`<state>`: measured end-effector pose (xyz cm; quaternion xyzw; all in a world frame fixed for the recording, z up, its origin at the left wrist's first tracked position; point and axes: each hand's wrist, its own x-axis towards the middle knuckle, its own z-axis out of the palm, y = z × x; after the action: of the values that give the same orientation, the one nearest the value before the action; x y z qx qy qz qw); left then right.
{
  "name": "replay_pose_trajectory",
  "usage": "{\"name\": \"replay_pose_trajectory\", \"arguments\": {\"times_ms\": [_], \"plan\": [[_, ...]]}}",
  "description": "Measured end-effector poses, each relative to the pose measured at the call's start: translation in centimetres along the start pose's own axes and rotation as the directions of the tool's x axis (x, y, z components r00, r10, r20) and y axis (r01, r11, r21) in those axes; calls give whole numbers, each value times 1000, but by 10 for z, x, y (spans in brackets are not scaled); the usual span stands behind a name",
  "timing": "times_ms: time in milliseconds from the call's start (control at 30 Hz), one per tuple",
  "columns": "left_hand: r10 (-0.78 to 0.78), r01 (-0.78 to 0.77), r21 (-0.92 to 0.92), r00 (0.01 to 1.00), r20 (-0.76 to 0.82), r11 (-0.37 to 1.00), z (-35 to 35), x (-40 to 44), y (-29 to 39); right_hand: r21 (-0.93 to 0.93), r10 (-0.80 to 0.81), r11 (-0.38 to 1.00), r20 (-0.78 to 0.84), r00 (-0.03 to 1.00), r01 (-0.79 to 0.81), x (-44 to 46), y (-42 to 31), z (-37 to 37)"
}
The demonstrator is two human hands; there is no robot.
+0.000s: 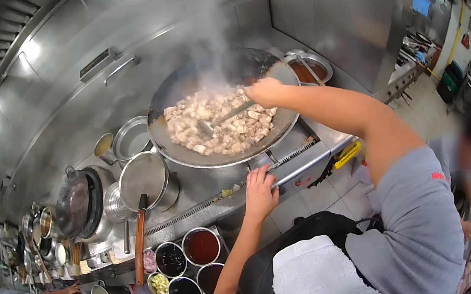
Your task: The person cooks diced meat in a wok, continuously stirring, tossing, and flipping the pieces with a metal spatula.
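Head view: right hand [264,92] closed on spatula [234,112]; shaft slants from grip leftward and slightly toward the body into meat [246,134] in wok [177,83]. Right hand nearer meat; left hand [261,193] at stove edge [306,164], can't tell if gripping

Behind my wok [284,116], whose metal is dark and scorched, the wall [314,19] is smooth, shiny metal. A brown wooden handle [139,246] looks smooth. My sleeve [416,193] is matt grey cloth; a white cloth [322,277] has a rough, fluffy-looking surface.
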<state>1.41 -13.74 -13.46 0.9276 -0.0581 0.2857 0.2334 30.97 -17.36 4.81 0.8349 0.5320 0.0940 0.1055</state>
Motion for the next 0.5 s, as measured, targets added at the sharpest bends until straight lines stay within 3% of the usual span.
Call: {"name": "replay_pose_trajectory", "arguments": {"times_ms": [33,100,200,300,367,433,500], "plan": [[-1,1,7,1000,-18,1000,-2,1,0,65,52,996,24,998,-54,-28,7,-9],[16,-15,-8,999,31,1000,-6,-1,0,133,115,980,231,966,-149,-57,24,-21],[34,-33,-9,996,81,999,-12,-4,-2,216,142,959,203,969,-186,-99,26,-59],[26,-24,-13,993,116,1000,-13,-4,-4,118,190,972,96,977,-201,-110,14,-91],[27,-26,-13,991,132,1000,-15,-3,-4,112,21,994,-86,996,-11,-103,-7,-112],[46,-44,-22,991,128,999,-15,-3,-5,-92,-127,988,-29,991,124,-95,-48,-150],[66,-63,-30,991,117,998,-16,-4,-7,-163,-223,964,-59,973,211,-70,-91,-150]]}}
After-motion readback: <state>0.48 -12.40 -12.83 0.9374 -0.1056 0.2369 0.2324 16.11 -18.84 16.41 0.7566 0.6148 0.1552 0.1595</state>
